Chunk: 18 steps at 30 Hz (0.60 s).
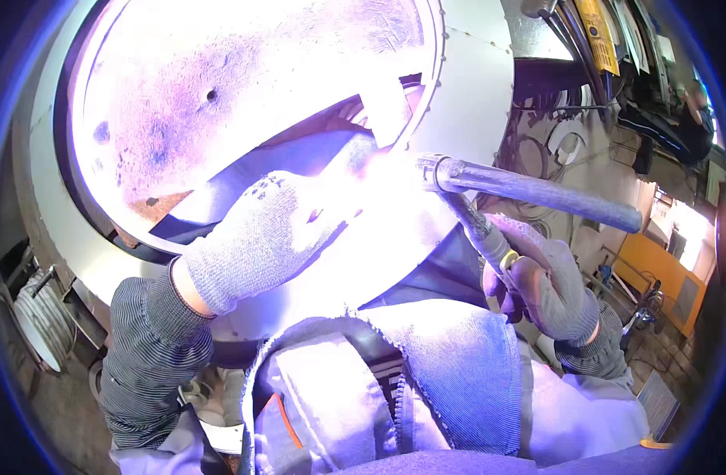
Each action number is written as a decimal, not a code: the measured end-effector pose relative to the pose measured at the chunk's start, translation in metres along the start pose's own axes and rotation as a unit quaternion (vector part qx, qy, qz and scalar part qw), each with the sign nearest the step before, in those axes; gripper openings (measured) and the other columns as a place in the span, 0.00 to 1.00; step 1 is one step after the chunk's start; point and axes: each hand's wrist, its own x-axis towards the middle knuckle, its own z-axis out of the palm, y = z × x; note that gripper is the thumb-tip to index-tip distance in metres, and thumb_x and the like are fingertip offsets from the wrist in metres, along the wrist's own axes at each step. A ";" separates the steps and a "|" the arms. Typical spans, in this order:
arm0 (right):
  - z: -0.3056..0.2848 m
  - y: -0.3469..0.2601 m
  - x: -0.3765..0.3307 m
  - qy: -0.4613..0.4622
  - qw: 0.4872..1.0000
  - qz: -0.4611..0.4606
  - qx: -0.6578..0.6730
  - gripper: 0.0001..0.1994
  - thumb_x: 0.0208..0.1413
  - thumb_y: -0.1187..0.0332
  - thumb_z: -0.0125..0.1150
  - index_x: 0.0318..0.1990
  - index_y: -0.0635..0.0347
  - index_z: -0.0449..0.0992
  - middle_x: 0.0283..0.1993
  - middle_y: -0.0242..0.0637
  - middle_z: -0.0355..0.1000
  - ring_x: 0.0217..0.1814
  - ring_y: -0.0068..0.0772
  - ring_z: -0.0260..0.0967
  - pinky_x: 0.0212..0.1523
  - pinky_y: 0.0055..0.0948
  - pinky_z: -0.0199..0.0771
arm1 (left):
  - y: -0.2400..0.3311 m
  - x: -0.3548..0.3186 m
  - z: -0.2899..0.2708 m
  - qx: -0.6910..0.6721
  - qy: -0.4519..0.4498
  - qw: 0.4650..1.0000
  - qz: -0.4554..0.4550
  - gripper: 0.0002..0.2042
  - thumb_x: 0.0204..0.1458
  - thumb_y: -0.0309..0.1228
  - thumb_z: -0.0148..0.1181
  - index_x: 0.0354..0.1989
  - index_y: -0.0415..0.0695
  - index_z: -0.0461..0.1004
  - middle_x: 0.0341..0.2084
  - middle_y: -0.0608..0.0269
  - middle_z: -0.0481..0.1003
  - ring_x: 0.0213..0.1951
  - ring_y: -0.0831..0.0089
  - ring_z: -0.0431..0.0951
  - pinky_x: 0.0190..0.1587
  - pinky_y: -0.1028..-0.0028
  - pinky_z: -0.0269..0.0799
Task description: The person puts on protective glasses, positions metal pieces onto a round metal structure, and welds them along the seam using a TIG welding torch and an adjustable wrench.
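Grey-gloved on the left hand [256, 237], reaching back-upward over the white drum [307, 289], fingers lost in white glare [379, 170] (cannot tell whether pinching anything). Rightward, gripping the torch [475, 220], tip hidden likewise, in the right hand [549, 285], wrist bent. Far right, marked illegibly on yellow casing [597, 36].

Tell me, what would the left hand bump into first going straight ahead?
Most likely the big round metal drum, at its rim near the torch. The left hand points into bright glare there, so depth and exact contact are unclear.
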 end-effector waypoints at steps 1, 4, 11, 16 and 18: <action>0.002 0.000 0.000 -0.002 1.000 0.000 0.000 0.27 0.68 0.57 0.45 0.66 0.70 0.64 0.30 0.35 0.73 0.22 0.16 0.67 0.28 0.21 0.70 | 0.000 0.002 -0.002 -0.029 -0.010 0.999 -0.010 0.14 0.62 0.33 0.53 0.48 0.37 0.78 0.33 0.46 0.80 0.33 0.54 0.80 0.37 0.65 0.73; 0.006 0.005 -0.003 0.013 0.999 -0.024 -0.024 0.37 0.67 0.41 0.43 0.68 0.68 0.60 0.30 0.33 0.72 0.21 0.17 0.68 0.22 0.19 0.67 | 0.006 0.007 -0.003 -0.144 0.001 0.986 -0.082 0.13 0.64 0.33 0.51 0.45 0.36 0.77 0.30 0.44 0.78 0.29 0.56 0.77 0.36 0.66 0.72; -0.001 0.002 -0.009 0.032 0.999 -0.007 0.004 0.33 0.70 0.46 0.37 0.67 0.69 0.62 0.29 0.31 0.74 0.27 0.20 0.70 0.34 0.23 0.70 | 0.009 0.011 -0.005 -0.181 -0.020 0.976 -0.119 0.15 0.67 0.36 0.49 0.39 0.34 0.73 0.27 0.45 0.74 0.25 0.55 0.72 0.34 0.67 0.70; 0.009 0.003 -0.008 0.043 0.996 0.072 0.043 0.50 0.54 0.24 0.46 0.67 0.65 0.61 0.30 0.30 0.72 0.21 0.16 0.66 0.21 0.18 0.64 | 0.016 0.004 -0.019 -0.090 -0.048 0.988 -0.113 0.12 0.64 0.36 0.51 0.40 0.39 0.75 0.29 0.46 0.76 0.32 0.50 0.78 0.35 0.63 0.72; 0.010 -0.003 -0.009 0.033 0.998 0.053 0.027 0.50 0.55 0.25 0.45 0.68 0.65 0.61 0.30 0.31 0.73 0.22 0.17 0.66 0.22 0.19 0.65 | 0.016 -0.014 -0.033 0.025 -0.100 0.989 -0.109 0.10 0.62 0.35 0.52 0.42 0.43 0.76 0.28 0.48 0.76 0.34 0.49 0.78 0.36 0.58 0.72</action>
